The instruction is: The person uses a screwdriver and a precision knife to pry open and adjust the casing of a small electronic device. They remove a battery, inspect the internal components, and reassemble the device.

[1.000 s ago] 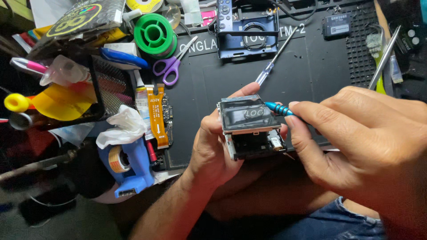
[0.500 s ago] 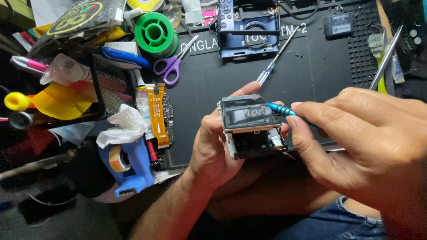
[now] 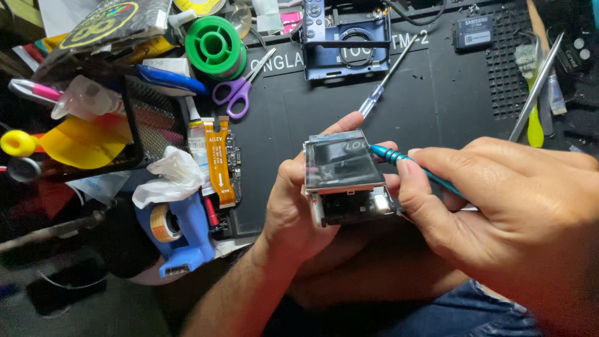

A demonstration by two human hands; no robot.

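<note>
- The left hand (image 3: 296, 209) is closed around a small opened camera body (image 3: 349, 187), thumb up the near-left side and fingertips wrapping over the top edge at about 12 o'clock; the body sits roughly at the centre of the view, held above the dark work mat (image 3: 437, 106).
- The camera body's screen panel (image 3: 343, 163) faces up, lifted slightly off the exposed innards (image 3: 355, 209) below it; its long axis runs from 9 to 3 o'clock, a little raised on the right.
- The right hand (image 3: 499, 206) is closed in a pen-like pinch on a teal-handled screwdriver (image 3: 399, 159), thumb and forefinger near the front of the grip.
- The screwdriver lies along a line from 4 o'clock up to 10 o'clock, its tip meeting the right edge of the screen panel, at the 3 o'clock side of the body. Whether the tip is seated in a screw or a seam I cannot tell.
- Seen from the right hand, the camera body lies at 9 o'clock, just beside the fingers; the left hand is the nearer, since it holds it.
- Well apart at 12 o'clock lies a blue camera shell (image 3: 346, 40), with a second screwdriver (image 3: 387, 78) between it and the hands, and purple scissors (image 3: 240, 87) at 10 o'clock.
</note>
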